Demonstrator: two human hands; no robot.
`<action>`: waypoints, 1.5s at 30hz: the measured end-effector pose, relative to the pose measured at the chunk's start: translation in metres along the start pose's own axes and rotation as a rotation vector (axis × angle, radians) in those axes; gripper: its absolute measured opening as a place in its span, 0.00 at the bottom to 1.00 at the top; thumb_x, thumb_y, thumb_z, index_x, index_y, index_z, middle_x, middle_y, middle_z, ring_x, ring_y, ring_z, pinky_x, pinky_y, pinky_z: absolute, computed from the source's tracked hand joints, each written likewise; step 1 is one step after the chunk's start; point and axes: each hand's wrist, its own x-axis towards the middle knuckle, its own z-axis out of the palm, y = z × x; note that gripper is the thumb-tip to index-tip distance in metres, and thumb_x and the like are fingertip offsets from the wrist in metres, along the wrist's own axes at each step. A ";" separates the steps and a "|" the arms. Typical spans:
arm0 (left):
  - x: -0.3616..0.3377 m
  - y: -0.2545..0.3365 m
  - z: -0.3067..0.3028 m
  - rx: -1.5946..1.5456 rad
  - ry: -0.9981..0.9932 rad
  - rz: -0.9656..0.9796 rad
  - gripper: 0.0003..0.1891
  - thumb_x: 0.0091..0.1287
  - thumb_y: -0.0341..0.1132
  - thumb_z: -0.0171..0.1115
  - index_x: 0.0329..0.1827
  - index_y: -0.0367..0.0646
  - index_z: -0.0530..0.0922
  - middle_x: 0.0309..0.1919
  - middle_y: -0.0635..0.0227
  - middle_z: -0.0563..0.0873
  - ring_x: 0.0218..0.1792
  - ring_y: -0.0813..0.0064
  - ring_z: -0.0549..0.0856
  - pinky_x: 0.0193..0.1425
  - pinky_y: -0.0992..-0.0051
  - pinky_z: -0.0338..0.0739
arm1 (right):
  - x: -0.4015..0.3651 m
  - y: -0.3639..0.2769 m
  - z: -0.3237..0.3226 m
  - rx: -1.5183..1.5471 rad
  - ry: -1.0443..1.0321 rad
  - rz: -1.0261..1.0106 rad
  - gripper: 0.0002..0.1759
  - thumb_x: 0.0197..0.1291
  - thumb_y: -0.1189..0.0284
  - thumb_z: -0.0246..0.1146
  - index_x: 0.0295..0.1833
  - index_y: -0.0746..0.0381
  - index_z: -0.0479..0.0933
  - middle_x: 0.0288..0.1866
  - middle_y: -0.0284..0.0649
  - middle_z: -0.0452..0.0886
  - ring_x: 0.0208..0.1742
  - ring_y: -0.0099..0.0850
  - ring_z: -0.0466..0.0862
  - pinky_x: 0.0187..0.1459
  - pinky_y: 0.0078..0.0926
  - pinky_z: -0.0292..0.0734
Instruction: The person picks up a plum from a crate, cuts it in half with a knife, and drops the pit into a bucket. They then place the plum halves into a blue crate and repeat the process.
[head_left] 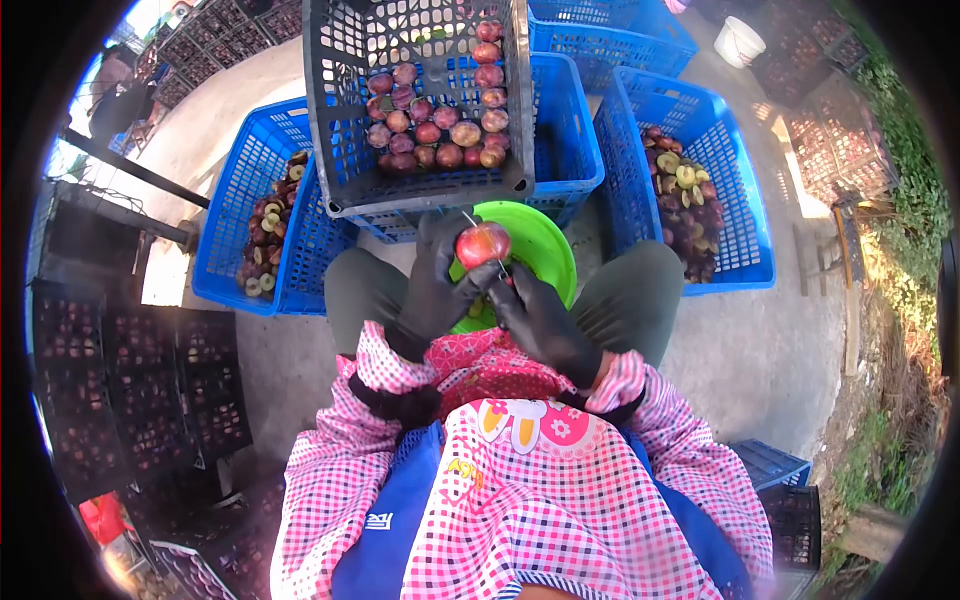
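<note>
Both my hands wear dark gloves and meet over a bright green basin [558, 262] between my knees. My left hand [436, 285] is closed around a red plum [483, 244], holding it up above the basin. My right hand [543, 318] is closed just below and beside the plum, gripping a thin metal cutting tool [503, 270]; most of this tool is hidden by the fingers, and a fine bright line of metal shows against the fruit. Beyond the hands, a black crate [325, 150] tilts toward me with many whole plums [427, 132] in it.
Blue crates with cut plums stand on the left [225, 215] and right [745, 200]. More blue crates [570, 110] stand behind the black one. A white bucket [738, 44] is at the far right. Stacked dark crates [140, 375] line the left side.
</note>
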 end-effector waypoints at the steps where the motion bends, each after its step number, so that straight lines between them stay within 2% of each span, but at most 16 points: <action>1: 0.001 -0.008 0.000 -0.004 -0.002 -0.004 0.27 0.64 0.42 0.70 0.63 0.41 0.72 0.56 0.57 0.77 0.59 0.60 0.78 0.65 0.65 0.71 | 0.004 0.000 -0.006 0.068 -0.157 0.184 0.13 0.69 0.65 0.60 0.45 0.66 0.72 0.29 0.53 0.80 0.32 0.54 0.83 0.31 0.44 0.74; 5: -0.016 -0.038 0.008 -0.110 0.003 -0.216 0.23 0.69 0.42 0.64 0.62 0.41 0.73 0.58 0.60 0.77 0.58 0.66 0.78 0.63 0.68 0.72 | 0.009 -0.015 -0.026 0.094 0.321 -0.235 0.16 0.67 0.60 0.63 0.46 0.63 0.73 0.29 0.48 0.81 0.32 0.45 0.84 0.34 0.39 0.76; 7: -0.015 -0.017 0.007 -1.053 -0.032 -0.591 0.23 0.74 0.47 0.57 0.63 0.39 0.73 0.61 0.62 0.76 0.57 0.72 0.78 0.63 0.71 0.72 | 0.019 -0.027 -0.045 -0.155 0.316 -0.133 0.22 0.64 0.55 0.67 0.48 0.63 0.72 0.33 0.46 0.82 0.34 0.42 0.85 0.36 0.36 0.77; 12: -0.029 0.006 0.034 -0.832 -0.025 -0.447 0.26 0.79 0.51 0.45 0.65 0.37 0.69 0.56 0.66 0.79 0.54 0.76 0.80 0.62 0.74 0.74 | 0.020 -0.016 -0.005 0.300 0.167 -0.070 0.34 0.51 0.51 0.75 0.50 0.66 0.72 0.41 0.45 0.82 0.38 0.35 0.84 0.42 0.33 0.78; 17: -0.023 0.024 0.041 -1.384 0.060 -0.730 0.22 0.80 0.52 0.41 0.59 0.43 0.73 0.50 0.67 0.80 0.48 0.79 0.82 0.51 0.75 0.79 | 0.012 -0.013 -0.007 -0.213 0.318 -0.361 0.24 0.48 0.58 0.77 0.41 0.63 0.77 0.33 0.43 0.82 0.31 0.38 0.84 0.35 0.34 0.79; 19: -0.028 0.027 0.034 -1.452 -0.221 -0.868 0.22 0.77 0.54 0.44 0.50 0.45 0.77 0.40 0.68 0.85 0.39 0.80 0.85 0.44 0.77 0.81 | 0.010 -0.014 -0.017 -0.259 0.287 -0.463 0.22 0.45 0.60 0.77 0.39 0.63 0.78 0.29 0.42 0.81 0.29 0.40 0.84 0.32 0.34 0.79; 23: -0.052 0.026 0.055 -1.726 -0.276 -1.029 0.19 0.75 0.49 0.50 0.51 0.41 0.76 0.37 0.66 0.82 0.32 0.78 0.82 0.34 0.77 0.78 | 0.009 -0.021 -0.040 -0.477 -0.129 -0.927 0.17 0.46 0.62 0.74 0.38 0.57 0.78 0.34 0.38 0.81 0.30 0.37 0.84 0.31 0.34 0.79; 25: -0.057 0.016 0.076 -1.989 -0.374 -1.101 0.16 0.76 0.46 0.51 0.51 0.41 0.75 0.33 0.66 0.80 0.27 0.78 0.79 0.30 0.78 0.75 | 0.007 -0.022 -0.038 -0.364 -0.326 -0.910 0.14 0.51 0.61 0.71 0.38 0.57 0.79 0.35 0.36 0.81 0.27 0.32 0.84 0.30 0.34 0.78; 28: -0.022 0.014 0.062 -1.837 -0.578 -0.981 0.18 0.77 0.48 0.48 0.48 0.41 0.75 0.25 0.67 0.75 0.17 0.77 0.72 0.23 0.78 0.70 | 0.032 -0.007 -0.042 0.408 -0.082 0.117 0.12 0.63 0.61 0.59 0.39 0.59 0.79 0.32 0.33 0.81 0.23 0.18 0.77 0.21 0.23 0.69; 29: -0.017 0.026 0.038 -1.435 -0.629 -0.882 0.22 0.78 0.52 0.44 0.44 0.40 0.75 0.20 0.68 0.72 0.13 0.77 0.68 0.20 0.77 0.67 | 0.036 0.002 -0.044 0.848 0.022 0.122 0.16 0.68 0.58 0.54 0.41 0.60 0.78 0.29 0.34 0.81 0.21 0.18 0.76 0.20 0.17 0.68; 34: -0.016 0.003 0.036 -1.681 -0.602 -1.016 0.33 0.74 0.65 0.38 0.46 0.41 0.77 0.21 0.64 0.77 0.19 0.74 0.73 0.26 0.71 0.71 | 0.027 0.018 -0.048 0.836 -0.035 0.036 0.23 0.74 0.54 0.49 0.49 0.64 0.77 0.31 0.37 0.82 0.20 0.19 0.76 0.18 0.16 0.67; 37: -0.002 0.054 0.034 -1.725 0.012 -1.129 0.27 0.75 0.58 0.47 0.63 0.45 0.72 0.47 0.63 0.84 0.42 0.70 0.84 0.44 0.73 0.80 | 0.031 0.011 -0.056 0.218 -0.212 -0.026 0.27 0.62 0.52 0.66 0.53 0.66 0.77 0.42 0.41 0.84 0.41 0.29 0.85 0.41 0.29 0.79; 39: -0.043 0.037 0.068 -0.599 0.262 -0.230 0.27 0.76 0.58 0.44 0.63 0.45 0.72 0.49 0.62 0.83 0.41 0.70 0.83 0.42 0.71 0.79 | 0.033 -0.011 -0.054 0.033 -0.186 -0.174 0.32 0.56 0.51 0.71 0.54 0.66 0.76 0.44 0.44 0.84 0.47 0.38 0.84 0.52 0.35 0.76; 40: -0.052 0.016 0.070 -0.596 0.252 -0.222 0.27 0.76 0.58 0.44 0.63 0.45 0.72 0.49 0.62 0.83 0.41 0.70 0.83 0.42 0.71 0.79 | 0.033 -0.004 -0.050 -0.129 -0.178 -0.100 0.34 0.54 0.51 0.72 0.55 0.66 0.76 0.47 0.49 0.83 0.48 0.42 0.84 0.52 0.35 0.76; 42: -0.060 -0.022 0.059 -1.813 -0.315 -0.869 0.30 0.77 0.59 0.41 0.64 0.41 0.71 0.49 0.56 0.84 0.37 0.70 0.84 0.40 0.72 0.79 | 0.031 0.011 -0.044 -0.114 -0.264 -0.088 0.32 0.55 0.54 0.72 0.56 0.68 0.76 0.48 0.47 0.84 0.49 0.38 0.84 0.53 0.34 0.76; 45: -0.044 0.004 0.033 -1.484 -0.381 -0.811 0.33 0.76 0.62 0.39 0.66 0.42 0.71 0.45 0.58 0.86 0.35 0.73 0.84 0.36 0.76 0.78 | 0.032 0.034 -0.032 -0.003 -0.235 -0.173 0.32 0.51 0.55 0.76 0.53 0.67 0.75 0.44 0.46 0.83 0.48 0.39 0.85 0.51 0.34 0.76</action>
